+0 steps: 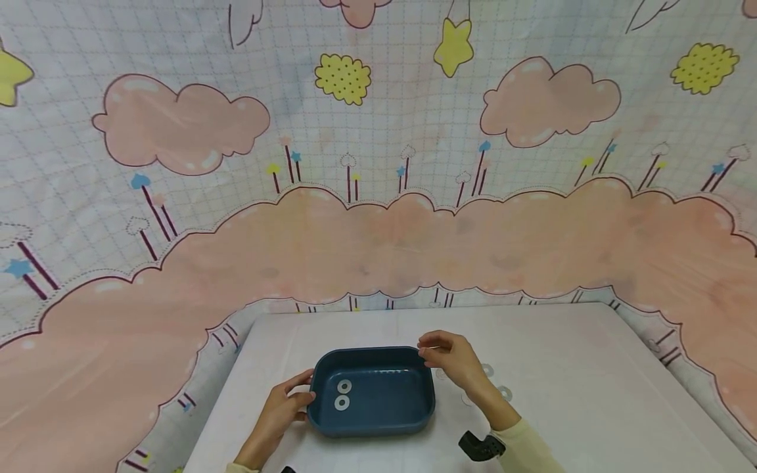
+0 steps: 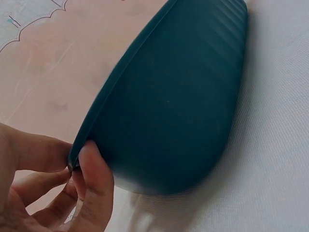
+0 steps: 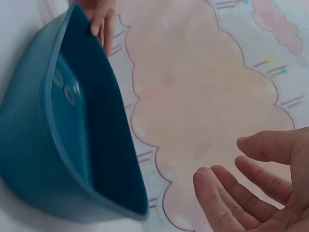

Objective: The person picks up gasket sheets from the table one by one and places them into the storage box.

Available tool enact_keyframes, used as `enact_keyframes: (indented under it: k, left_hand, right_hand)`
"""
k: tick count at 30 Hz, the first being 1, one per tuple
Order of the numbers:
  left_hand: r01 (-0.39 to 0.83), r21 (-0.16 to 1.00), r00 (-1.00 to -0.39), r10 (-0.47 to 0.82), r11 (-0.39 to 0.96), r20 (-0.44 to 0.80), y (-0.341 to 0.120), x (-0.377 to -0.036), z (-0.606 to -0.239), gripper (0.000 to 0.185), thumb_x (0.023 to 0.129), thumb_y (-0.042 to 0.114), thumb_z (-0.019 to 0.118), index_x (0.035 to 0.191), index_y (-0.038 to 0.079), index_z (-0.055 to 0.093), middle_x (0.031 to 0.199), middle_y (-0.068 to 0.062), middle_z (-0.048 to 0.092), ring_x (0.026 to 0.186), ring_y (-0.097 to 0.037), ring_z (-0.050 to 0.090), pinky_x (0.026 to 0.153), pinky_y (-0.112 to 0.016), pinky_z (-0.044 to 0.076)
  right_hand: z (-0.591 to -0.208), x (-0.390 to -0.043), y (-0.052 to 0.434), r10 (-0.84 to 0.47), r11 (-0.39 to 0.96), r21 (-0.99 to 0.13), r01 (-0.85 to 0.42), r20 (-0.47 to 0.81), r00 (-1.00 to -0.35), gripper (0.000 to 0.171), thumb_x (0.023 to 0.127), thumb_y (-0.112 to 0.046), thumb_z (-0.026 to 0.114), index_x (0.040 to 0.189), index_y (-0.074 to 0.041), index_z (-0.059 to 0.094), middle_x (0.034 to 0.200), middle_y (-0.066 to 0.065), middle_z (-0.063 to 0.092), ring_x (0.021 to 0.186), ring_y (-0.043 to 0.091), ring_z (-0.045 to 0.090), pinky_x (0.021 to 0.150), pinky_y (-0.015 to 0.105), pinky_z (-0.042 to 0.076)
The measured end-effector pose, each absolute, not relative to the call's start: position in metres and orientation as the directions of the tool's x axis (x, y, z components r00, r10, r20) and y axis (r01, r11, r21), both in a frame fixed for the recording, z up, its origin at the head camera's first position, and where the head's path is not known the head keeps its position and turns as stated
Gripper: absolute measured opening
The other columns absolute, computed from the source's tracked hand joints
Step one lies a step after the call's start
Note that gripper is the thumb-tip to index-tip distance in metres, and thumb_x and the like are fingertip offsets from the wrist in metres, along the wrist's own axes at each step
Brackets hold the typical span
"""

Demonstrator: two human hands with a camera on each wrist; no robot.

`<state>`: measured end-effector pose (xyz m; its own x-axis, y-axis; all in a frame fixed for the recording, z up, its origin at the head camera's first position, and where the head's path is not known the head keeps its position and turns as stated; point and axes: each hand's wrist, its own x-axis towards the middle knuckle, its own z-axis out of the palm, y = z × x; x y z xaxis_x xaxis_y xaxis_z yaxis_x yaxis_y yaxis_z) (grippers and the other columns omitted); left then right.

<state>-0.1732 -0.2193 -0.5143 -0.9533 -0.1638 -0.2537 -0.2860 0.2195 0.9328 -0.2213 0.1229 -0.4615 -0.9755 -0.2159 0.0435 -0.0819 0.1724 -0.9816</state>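
Nearest you, your left hand [image 1: 282,410] grips the blue tray [image 1: 371,426] at its left rim — the left wrist view shows your thumb [image 2: 96,186] curled against the outer wall and the other fingers hooked over the edge [image 2: 79,145]. The tray sits on the white table [image 1: 568,368], close to your edge of it, and two flat white rings [image 1: 343,395] lie inside, toward the left end, one just beyond the other.

At the tray's far right corner, your right hand [image 1: 455,358] hovers with the fingers loosely spread; the right wrist view shows the palm bare and the fingers [image 3: 231,198] apart, holding nothing. It looks as though you are between rings — one hand steadying the tray, the other free.

Right of the tray, partly hidden by your right forearm, more white rings [image 1: 504,393] lie on the table. By my judgement the next move calls for a fine fingertip pinch: those rings lie flat and offer little edge to catch.
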Motion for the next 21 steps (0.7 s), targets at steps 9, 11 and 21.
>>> enact_keyframes:
  k: [9, 11, 21]
  left_hand:
    - [-0.284, 0.934, -0.954, -0.161, 0.215, -0.253, -0.218, -0.170, -0.516, 0.051, 0.088, 0.004, 0.062, 0.138, 0.005, 0.056, 0.126, -0.015, 0.054, 0.083, -0.020, 0.062, 0.062, -0.033, 0.053]
    - [-0.283, 0.936, -0.954, -0.161, 0.211, -0.252, -0.218, -0.169, -0.517, 0.050, 0.088, 0.004, 0.062, 0.138, 0.005, 0.056, 0.126, -0.015, 0.054, 0.083, -0.021, 0.062, 0.061, -0.033, 0.053]
    - [-0.286, 0.934, -0.953, -0.166, 0.215, -0.254, -0.216, -0.166, -0.517, 0.051, 0.088, 0.004, 0.062, 0.138, 0.006, 0.055, 0.126, -0.015, 0.053, 0.084, -0.021, 0.062, 0.062, -0.033, 0.053]
  right_hand:
    - [-0.462, -0.218, 0.153, -0.140, 0.237, -0.966, -0.101, 0.068, -0.988, 0.030, 0.089, -0.012, 0.070, 0.117, -0.001, 0.066, 0.115, 0.020, 0.068, 0.100, 0.028, 0.070, 0.078, 0.027, 0.058]
    - [-0.463, -0.218, 0.160, -0.132, 0.251, -0.962, -0.109, 0.077, -0.988, 0.029, 0.090, -0.012, 0.069, 0.117, -0.002, 0.066, 0.116, 0.020, 0.068, 0.100, 0.027, 0.070, 0.078, 0.026, 0.058]
    - [-0.479, -0.219, 0.196, -0.090, 0.343, -0.925, -0.165, 0.142, -0.986, 0.030, 0.091, -0.016, 0.069, 0.119, -0.005, 0.066, 0.116, 0.016, 0.069, 0.103, 0.023, 0.069, 0.080, 0.021, 0.056]
